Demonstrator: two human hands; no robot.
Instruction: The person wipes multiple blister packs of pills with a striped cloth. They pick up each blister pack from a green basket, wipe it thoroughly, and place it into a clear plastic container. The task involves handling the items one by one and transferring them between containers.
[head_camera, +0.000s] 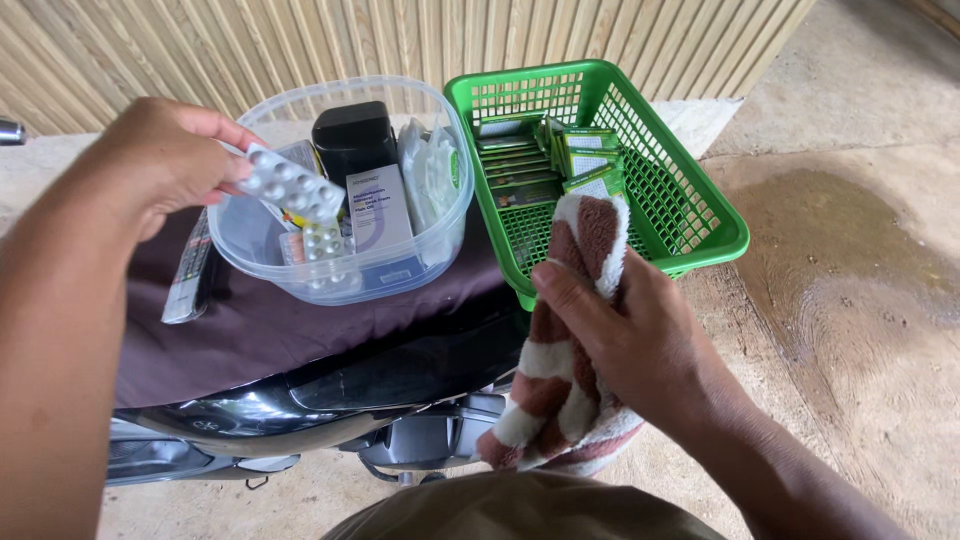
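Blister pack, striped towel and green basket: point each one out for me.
Blister pack (290, 185), head view, middle of the foil strip.
Striped towel (560, 385), head view, the fold below the thumb.
Green basket (700, 215), head view, right mesh wall.

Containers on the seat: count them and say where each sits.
2. A clear plastic tub sits on the left; a green basket sits beside it on the right. Nothing suggests others are hidden.
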